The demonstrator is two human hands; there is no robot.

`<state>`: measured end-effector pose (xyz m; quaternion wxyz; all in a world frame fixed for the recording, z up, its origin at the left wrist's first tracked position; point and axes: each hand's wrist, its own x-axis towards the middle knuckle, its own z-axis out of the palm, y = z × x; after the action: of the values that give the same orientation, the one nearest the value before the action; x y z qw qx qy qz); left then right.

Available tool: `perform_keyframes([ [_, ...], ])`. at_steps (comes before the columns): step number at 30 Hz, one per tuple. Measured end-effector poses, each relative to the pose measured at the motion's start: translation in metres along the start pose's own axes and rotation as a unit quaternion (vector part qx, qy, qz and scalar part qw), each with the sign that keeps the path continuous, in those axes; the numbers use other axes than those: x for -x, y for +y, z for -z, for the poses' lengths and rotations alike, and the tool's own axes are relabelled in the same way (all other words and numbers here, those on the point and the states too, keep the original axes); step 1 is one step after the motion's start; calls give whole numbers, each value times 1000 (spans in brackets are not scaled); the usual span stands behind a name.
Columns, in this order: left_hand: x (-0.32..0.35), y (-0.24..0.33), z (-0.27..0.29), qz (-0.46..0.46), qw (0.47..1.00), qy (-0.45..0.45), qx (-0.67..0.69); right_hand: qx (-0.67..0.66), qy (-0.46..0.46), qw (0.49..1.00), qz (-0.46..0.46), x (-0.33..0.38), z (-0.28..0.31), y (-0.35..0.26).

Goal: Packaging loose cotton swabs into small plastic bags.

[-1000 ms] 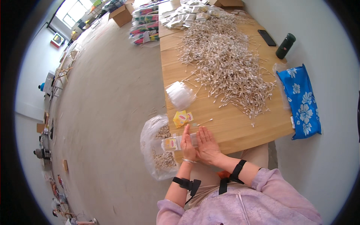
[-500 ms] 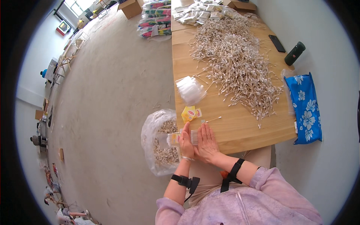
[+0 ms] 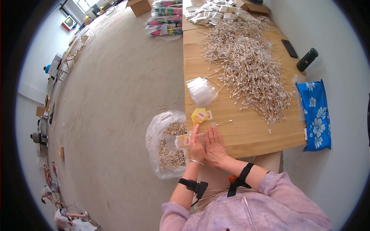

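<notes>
A clear packet of cotton swabs [image 3: 183, 141] with a yellow label lies flat, its left end past the table's left edge over a plastic bag. My left hand [image 3: 197, 148] stands on its edge across the packet, fingers stretched out straight. Beside it, my right hand [image 3: 216, 149] rests flat on the table, fingers extended, against the packet's right end. Swab ends show between the two hands. Just beyond my fingertips are yellow label cards [image 3: 199, 116] and one loose cotton swab [image 3: 224, 123].
A stack of clear sleeves [image 3: 202, 92] lies past the cards. A large heap of cotton swabs [image 3: 246, 61] covers the table's middle, with filled packets [image 3: 216, 13] behind. On the right are a phone [image 3: 289, 48], a dark bottle [image 3: 307, 59] and a blue flowered pack [image 3: 317, 115]. Swabs fill the plastic bag [image 3: 154, 154].
The whole view has shifted slightly to the right. My right hand is a little closer to my left, and fewer swab ends show between them. The packet stays under my left hand.
</notes>
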<state>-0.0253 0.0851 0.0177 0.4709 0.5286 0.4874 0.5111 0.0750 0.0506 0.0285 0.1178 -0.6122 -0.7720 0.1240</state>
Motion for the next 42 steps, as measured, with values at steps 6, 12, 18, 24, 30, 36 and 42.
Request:
perform_keyframes([
  [6, 4, 9, 4, -41, 995, 7, -95, 9, -35, 999, 20, 2, 6, -1],
  [12, -9, 26, 48, -76, 971, 41, -221, -24, -8, 999, 20, 1, 5, -4],
  [18, -18, 6, 104, -38, 898, 120, -422, -28, -48, 998, 6, -5, 8, -15],
  [24, -22, -5, 105, 125, 943, 49, -304, -13, -45, 999, 11, -7, 7, -18],
  [30, -23, -22, 108, 130, 965, 6, -226, -9, -52, 999, 9, -10, 6, -23],
  [36, -21, -29, 107, 129, 982, -4, -138, -6, -51, 999, 15, -11, 6, -25],
  [42, -22, -23, 103, 98, 988, 4, -119, -12, -47, 999, 20, -13, 2, -30],
])
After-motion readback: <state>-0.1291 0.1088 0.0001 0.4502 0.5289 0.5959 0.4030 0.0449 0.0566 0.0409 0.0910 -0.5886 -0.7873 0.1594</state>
